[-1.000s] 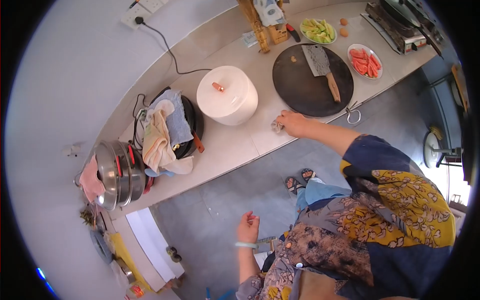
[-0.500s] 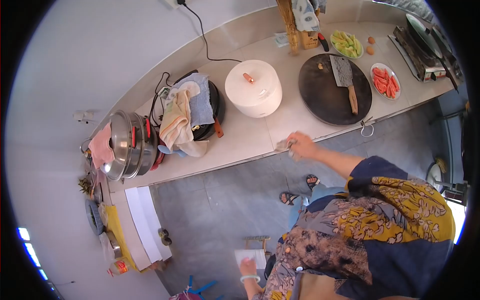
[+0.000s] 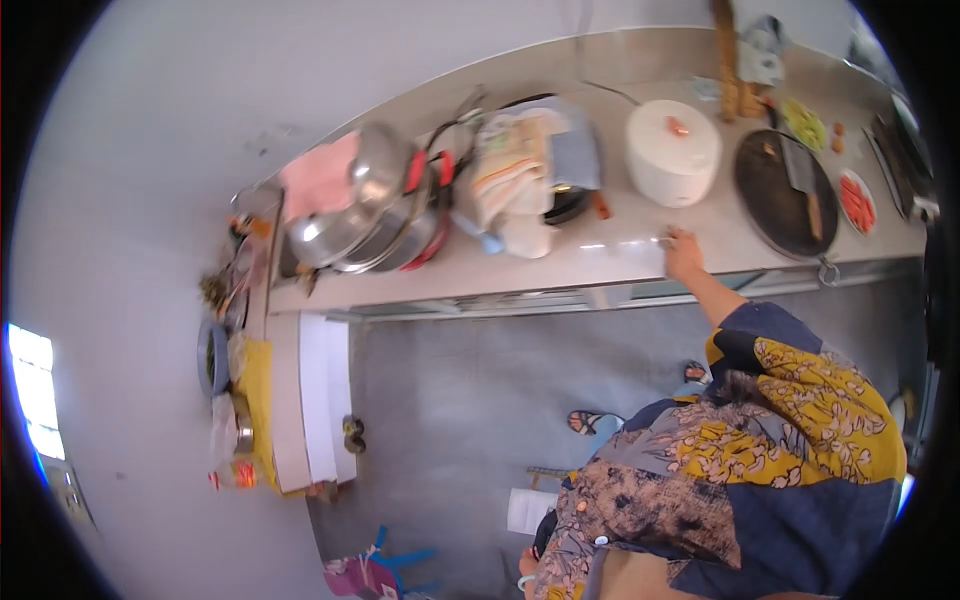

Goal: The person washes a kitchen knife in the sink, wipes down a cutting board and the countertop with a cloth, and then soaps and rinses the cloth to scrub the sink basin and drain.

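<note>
My right hand [image 3: 684, 255] is at the front edge of the counter, below the white lidded pot [image 3: 674, 160]. Its fingers are closed and blurred; a small pale thing shows at the fingertips, too smeared to name. A bright, shiny streak lies on the counter [image 3: 610, 262] left of it. My left hand [image 3: 527, 563] hangs low by my body, mostly hidden behind the patterned shirt, a pale bangle [image 3: 525, 580] at its wrist. Its fingers cannot be made out.
Right: a round dark board [image 3: 765, 205] with a cleaver [image 3: 798, 165], plates of green pieces [image 3: 804, 126] and red slices [image 3: 857, 203]. Left: cloths [image 3: 515, 165] over a dark pan, and a steel steamer [image 3: 385, 235]. A white-topped stool [image 3: 530, 510] stands on the floor.
The view has swung left, so the counter things appear further right. My right hand has come to the counter edge with its fingers closed. My left hand has drawn back toward my body.
</note>
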The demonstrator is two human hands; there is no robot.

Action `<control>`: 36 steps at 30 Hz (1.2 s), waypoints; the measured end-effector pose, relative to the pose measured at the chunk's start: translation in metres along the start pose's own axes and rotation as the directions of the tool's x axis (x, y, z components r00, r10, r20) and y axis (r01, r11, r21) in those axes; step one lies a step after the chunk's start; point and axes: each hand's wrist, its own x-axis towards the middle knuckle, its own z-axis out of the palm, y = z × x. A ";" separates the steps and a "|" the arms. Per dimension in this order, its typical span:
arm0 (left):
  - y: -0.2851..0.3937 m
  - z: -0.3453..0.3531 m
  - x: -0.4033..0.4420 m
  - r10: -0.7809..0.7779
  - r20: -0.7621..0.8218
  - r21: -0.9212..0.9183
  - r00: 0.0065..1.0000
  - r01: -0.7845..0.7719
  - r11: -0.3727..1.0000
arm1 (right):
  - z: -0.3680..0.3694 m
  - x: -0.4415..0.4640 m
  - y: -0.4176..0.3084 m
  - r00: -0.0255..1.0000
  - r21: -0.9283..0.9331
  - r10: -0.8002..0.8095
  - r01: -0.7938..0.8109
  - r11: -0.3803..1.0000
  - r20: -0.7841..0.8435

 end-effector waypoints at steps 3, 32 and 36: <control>-0.037 -0.060 0.009 -0.084 -0.044 -0.052 0.996 0.082 0.995 | 0.030 0.005 -0.004 0.992 -0.276 -0.106 0.123 0.953 0.074; -0.005 -0.392 0.294 -0.355 -0.037 -0.253 0.934 0.335 0.908 | 0.368 -0.217 -0.638 0.268 0.261 -0.122 -0.579 0.772 0.956; -0.001 -0.451 0.361 -0.305 -0.029 -0.304 0.952 0.282 0.910 | 0.409 -0.223 -0.744 0.300 0.377 -0.231 -0.671 0.638 0.926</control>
